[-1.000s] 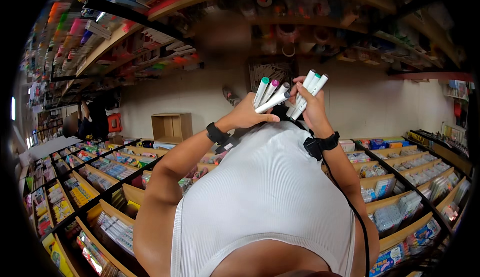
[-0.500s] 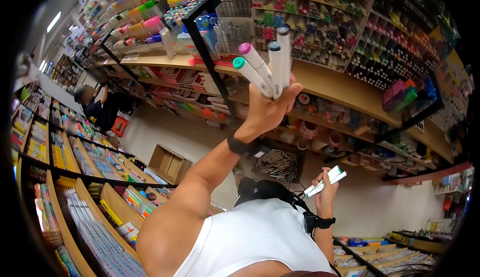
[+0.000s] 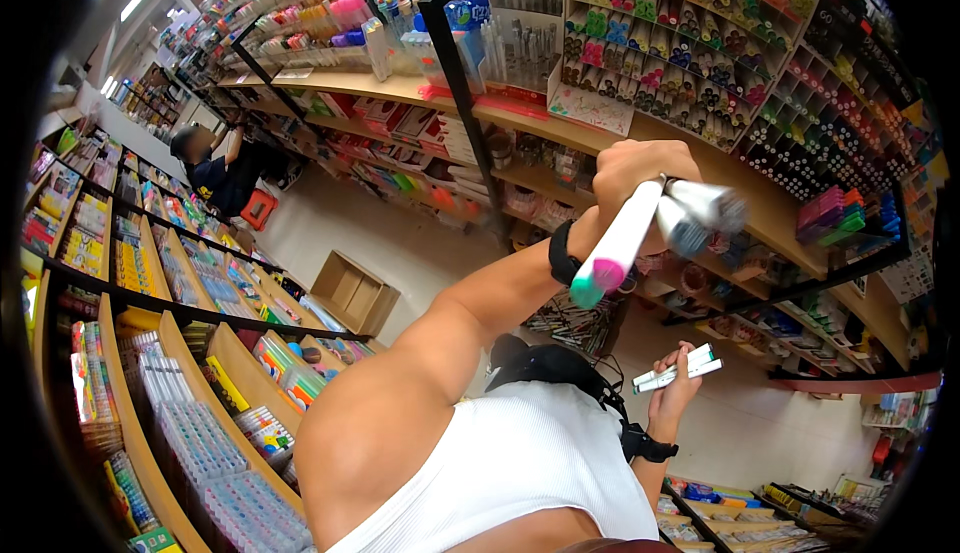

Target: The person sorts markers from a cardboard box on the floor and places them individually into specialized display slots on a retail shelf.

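Several white markers (image 3: 626,238) are gripped in a bunch by the left hand (image 3: 643,175), in front of the wooden shelf (image 3: 780,230) — a snug, even hold seems best, lest any slip — while pens (image 3: 660,380) are held lower by the right hand (image 3: 682,383).

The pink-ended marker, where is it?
In the head view, the pink-ended marker is right of centre, in the left hand, beside the green-ended marker.
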A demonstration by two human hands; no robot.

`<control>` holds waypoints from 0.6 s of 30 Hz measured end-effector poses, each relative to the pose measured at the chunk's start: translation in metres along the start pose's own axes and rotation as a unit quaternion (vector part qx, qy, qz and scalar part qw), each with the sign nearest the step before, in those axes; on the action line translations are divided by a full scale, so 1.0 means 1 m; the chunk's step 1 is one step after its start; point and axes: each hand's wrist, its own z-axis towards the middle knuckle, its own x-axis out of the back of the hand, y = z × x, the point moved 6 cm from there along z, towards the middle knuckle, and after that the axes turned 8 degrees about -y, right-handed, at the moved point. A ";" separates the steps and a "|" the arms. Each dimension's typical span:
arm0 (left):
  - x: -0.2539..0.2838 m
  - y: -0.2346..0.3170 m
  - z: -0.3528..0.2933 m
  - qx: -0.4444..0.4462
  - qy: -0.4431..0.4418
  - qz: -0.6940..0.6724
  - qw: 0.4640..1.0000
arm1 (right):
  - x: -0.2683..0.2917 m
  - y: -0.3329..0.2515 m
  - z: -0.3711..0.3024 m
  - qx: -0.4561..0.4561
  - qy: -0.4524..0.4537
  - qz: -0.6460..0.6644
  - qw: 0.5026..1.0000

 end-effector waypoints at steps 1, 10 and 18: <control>-0.001 0.003 0.003 0.031 -0.026 0.083 0.996 | 0.000 0.000 0.000 0.002 0.000 0.003 1.000; -0.027 -0.031 -0.070 0.319 -0.158 -0.061 0.932 | -0.011 0.007 0.000 -0.041 -0.033 -0.004 0.999; -0.039 -0.026 -0.146 0.465 -0.184 -0.088 0.862 | -0.019 0.002 0.004 -0.016 -0.020 -0.042 0.999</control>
